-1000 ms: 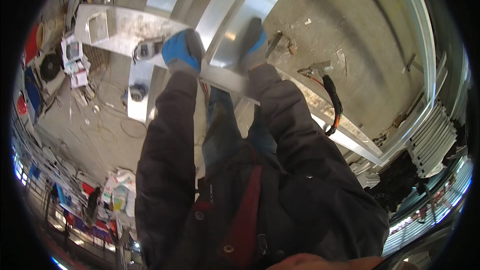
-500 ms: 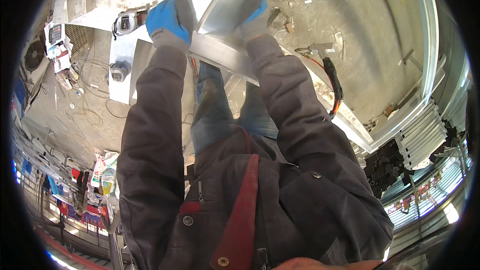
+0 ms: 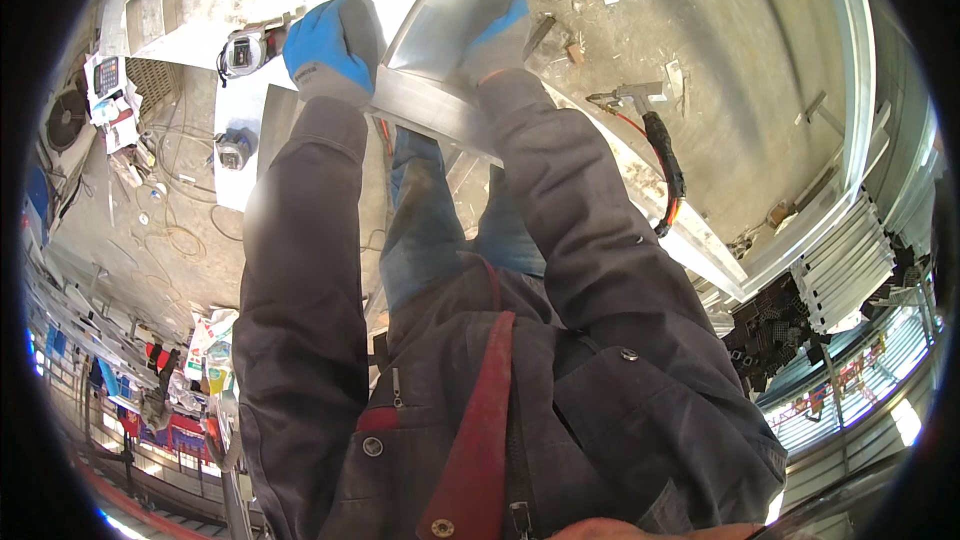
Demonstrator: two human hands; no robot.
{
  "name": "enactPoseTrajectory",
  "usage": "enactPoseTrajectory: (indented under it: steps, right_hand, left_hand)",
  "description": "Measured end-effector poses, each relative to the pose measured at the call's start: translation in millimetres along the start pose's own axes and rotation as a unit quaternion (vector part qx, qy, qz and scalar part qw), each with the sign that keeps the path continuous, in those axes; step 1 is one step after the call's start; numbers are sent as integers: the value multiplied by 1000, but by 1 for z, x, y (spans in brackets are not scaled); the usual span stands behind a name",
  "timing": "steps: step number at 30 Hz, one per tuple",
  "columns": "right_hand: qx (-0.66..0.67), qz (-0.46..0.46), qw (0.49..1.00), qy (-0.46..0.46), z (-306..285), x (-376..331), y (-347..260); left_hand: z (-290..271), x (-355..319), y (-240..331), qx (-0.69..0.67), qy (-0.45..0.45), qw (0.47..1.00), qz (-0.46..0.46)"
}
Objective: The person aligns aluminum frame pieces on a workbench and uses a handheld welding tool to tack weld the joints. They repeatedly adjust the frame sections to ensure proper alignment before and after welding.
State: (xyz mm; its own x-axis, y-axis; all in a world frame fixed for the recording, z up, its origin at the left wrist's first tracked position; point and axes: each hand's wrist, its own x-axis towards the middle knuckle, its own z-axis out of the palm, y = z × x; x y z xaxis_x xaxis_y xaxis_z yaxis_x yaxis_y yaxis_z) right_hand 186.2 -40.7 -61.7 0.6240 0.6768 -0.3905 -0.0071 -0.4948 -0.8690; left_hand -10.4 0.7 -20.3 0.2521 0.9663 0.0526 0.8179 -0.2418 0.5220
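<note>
A wide, shiny metal panel [image 3: 430,15] runs away from me between my two gloved hands. My left hand [image 3: 333,48], in a blue and grey glove, is closed at the panel's left edge; its fingertips are hidden. On the right edge, my right hand [image 3: 500,28] wears a matching glove and has its fingers curled over the metal, partly in shade. Just below the hands, a flat metal bar [image 3: 430,108] crosses in front of my legs. Beside my left hand, a tape measure [image 3: 243,52] rests on a pale metal frame [image 3: 215,40].
Another tape measure [image 3: 233,150] lies nearer on the left. A torch-like tool [image 3: 635,95] with a black-wrapped hose [image 3: 668,170] lies at the right. Papers and a calculator [image 3: 106,77], a fan [image 3: 66,118] and loose cables [image 3: 178,230] are farther left. A long metal rail [image 3: 855,70] curves along the right.
The whole view has shifted slightly, so the hands and surroundings appear a little farther left. Both hands stay closed at the metal panel, with no clear change in grip.
</note>
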Motion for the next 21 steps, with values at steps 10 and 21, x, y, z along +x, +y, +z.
enactPoseTrajectory:
  steps: [10, 21]
  right_hand:
    - [16, 42, 999, 27, 2, 3, -6]
    - [119, 146, 982, 3, -3, -3, -27]
  left_hand:
    - [-1, 0, 0, 5, 0, 1000, 2]
    - [-4, 3, 2, 13, -26, 1000, 2]
